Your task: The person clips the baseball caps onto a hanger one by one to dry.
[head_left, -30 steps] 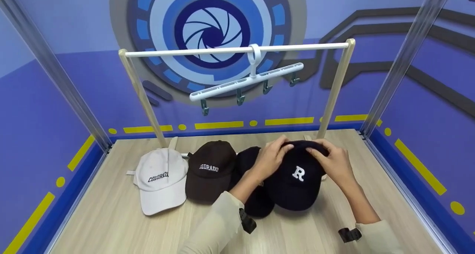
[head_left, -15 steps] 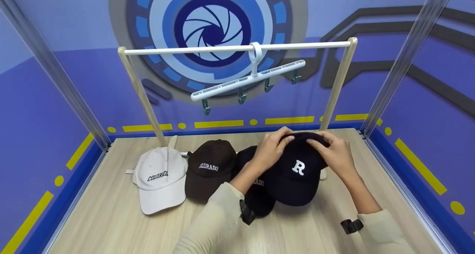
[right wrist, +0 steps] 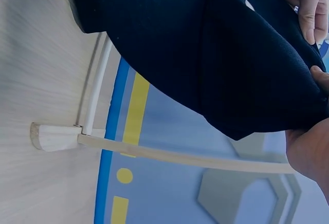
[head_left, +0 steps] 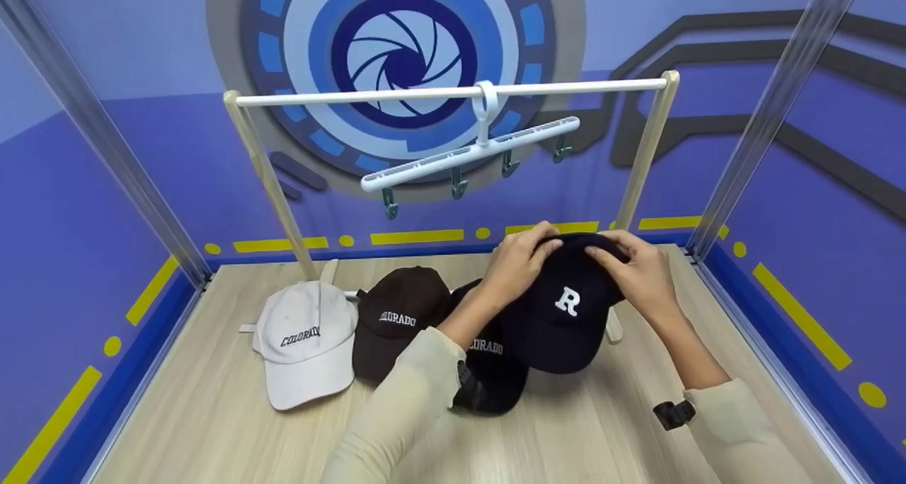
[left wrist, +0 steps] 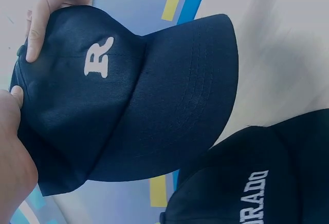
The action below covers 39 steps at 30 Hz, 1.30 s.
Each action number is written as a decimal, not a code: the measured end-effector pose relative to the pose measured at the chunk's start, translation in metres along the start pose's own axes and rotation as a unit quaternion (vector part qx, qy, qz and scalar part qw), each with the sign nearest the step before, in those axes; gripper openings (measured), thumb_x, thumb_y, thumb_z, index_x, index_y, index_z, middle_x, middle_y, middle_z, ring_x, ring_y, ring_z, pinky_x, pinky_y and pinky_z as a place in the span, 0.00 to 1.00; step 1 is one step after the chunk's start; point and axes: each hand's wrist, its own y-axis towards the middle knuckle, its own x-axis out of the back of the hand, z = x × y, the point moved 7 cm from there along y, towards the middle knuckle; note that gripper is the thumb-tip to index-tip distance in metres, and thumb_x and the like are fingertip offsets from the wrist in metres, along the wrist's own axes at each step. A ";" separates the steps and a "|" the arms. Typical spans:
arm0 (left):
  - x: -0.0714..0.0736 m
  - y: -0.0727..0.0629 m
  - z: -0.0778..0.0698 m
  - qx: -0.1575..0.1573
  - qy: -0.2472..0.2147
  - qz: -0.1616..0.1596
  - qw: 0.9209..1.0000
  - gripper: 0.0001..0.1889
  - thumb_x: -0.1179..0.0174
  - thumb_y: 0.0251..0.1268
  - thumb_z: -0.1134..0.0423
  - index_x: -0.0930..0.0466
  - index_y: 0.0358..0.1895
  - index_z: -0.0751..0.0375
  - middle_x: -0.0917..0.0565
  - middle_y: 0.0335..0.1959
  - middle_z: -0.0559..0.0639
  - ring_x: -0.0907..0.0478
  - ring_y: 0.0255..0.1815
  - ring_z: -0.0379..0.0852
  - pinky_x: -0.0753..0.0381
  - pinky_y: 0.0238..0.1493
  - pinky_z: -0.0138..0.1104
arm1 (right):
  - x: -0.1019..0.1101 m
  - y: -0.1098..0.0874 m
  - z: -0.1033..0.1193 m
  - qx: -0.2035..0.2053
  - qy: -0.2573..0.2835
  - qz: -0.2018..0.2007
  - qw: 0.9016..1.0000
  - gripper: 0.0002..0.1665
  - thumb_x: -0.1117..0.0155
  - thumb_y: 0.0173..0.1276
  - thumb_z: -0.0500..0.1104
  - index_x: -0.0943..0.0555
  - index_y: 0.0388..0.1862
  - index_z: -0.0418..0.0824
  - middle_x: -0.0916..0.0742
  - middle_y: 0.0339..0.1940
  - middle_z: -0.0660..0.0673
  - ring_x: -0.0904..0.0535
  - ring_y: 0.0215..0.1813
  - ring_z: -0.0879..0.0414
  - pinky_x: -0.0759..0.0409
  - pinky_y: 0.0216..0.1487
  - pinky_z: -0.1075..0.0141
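A dark navy baseball cap (head_left: pixel 555 335) with a white letter R hangs brim-down between both hands, raised off the table. My left hand (head_left: pixel 518 261) pinches the crown's top on its left side. On the right side of the same crown, my right hand (head_left: pixel 640 275) pinches with thumb and fingers. In the left wrist view the cap (left wrist: pixel 169 90) shows its front and whole brim. Behind the left forearm lies a black COLORADO cap (head_left: pixel 492 381), partly covered. Above hangs a white clip hanger (head_left: pixel 471 157) with several metal clips holding nothing.
A wooden rack (head_left: pixel 340 98) carries the hanger on its top bar. A white COLORADO cap (head_left: pixel 310 353) and a brown COLORADO cap (head_left: pixel 400 296) lie to the left on the wood-grain table (head_left: pixel 233 441). Patterned walls (head_left: pixel 163 151) stand behind and at the sides.
Both hands have lifted the navy R cap upward, away from the table. More of the black COLORADO cap's lettering now shows. The other caps and the hanger stay put.
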 end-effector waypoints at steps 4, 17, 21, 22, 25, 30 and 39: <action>0.003 0.007 -0.003 0.001 0.004 0.000 1.000 0.11 0.46 0.78 0.53 0.17 0.49 0.51 0.12 0.43 0.42 0.17 0.42 0.38 0.22 0.41 0.32 | 0.005 0.006 0.004 0.016 -0.011 -0.018 1.000 0.13 0.24 0.64 0.46 0.11 0.45 0.42 0.09 0.32 0.47 0.19 0.30 0.71 0.27 0.32 0.79; 0.006 0.022 -0.006 0.001 0.030 0.004 1.000 0.11 0.46 0.78 0.53 0.17 0.49 0.52 0.12 0.43 0.43 0.16 0.41 0.41 0.20 0.41 0.36 | 0.009 0.015 0.004 0.007 -0.021 -0.039 0.999 0.13 0.24 0.64 0.47 0.11 0.44 0.43 0.09 0.34 0.46 0.20 0.32 0.74 0.27 0.33 0.80; 0.006 0.028 -0.005 0.004 0.042 0.006 0.999 0.11 0.47 0.78 0.52 0.17 0.49 0.51 0.12 0.44 0.43 0.16 0.42 0.42 0.20 0.40 0.37 | 0.009 0.019 0.002 -0.007 -0.021 -0.045 0.999 0.14 0.24 0.65 0.49 0.10 0.45 0.43 0.09 0.33 0.45 0.20 0.30 0.72 0.27 0.32 0.79; 0.006 0.030 -0.005 0.006 0.046 0.007 0.999 0.11 0.47 0.78 0.52 0.17 0.49 0.51 0.12 0.44 0.42 0.16 0.43 0.42 0.20 0.40 0.37 | 0.009 0.020 0.001 -0.014 -0.019 -0.046 0.999 0.15 0.24 0.65 0.50 0.10 0.45 0.43 0.09 0.33 0.45 0.20 0.30 0.71 0.27 0.32 0.78; 0.006 0.035 -0.004 0.011 0.051 0.009 0.999 0.11 0.47 0.79 0.51 0.17 0.49 0.50 0.12 0.44 0.41 0.16 0.43 0.41 0.20 0.40 0.38 | 0.009 0.023 -0.001 -0.033 -0.005 -0.049 0.998 0.16 0.25 0.65 0.51 0.11 0.45 0.43 0.09 0.33 0.45 0.19 0.31 0.69 0.26 0.32 0.78; 0.006 0.043 -0.001 0.017 0.060 0.011 0.998 0.11 0.47 0.79 0.51 0.18 0.50 0.49 0.12 0.45 0.41 0.16 0.44 0.42 0.19 0.41 0.40 | 0.005 0.030 -0.005 -0.055 0.017 -0.051 0.997 0.17 0.25 0.66 0.51 0.11 0.46 0.40 0.09 0.36 0.43 0.17 0.32 0.68 0.23 0.33 0.77; -0.001 0.056 0.012 0.049 0.064 0.026 0.996 0.11 0.47 0.79 0.51 0.18 0.50 0.48 0.13 0.46 0.42 0.17 0.45 0.41 0.19 0.42 0.40 | -0.001 0.039 -0.016 -0.080 0.034 -0.053 0.995 0.19 0.26 0.67 0.52 0.12 0.48 0.39 0.09 0.41 0.41 0.18 0.35 0.69 0.23 0.37 0.77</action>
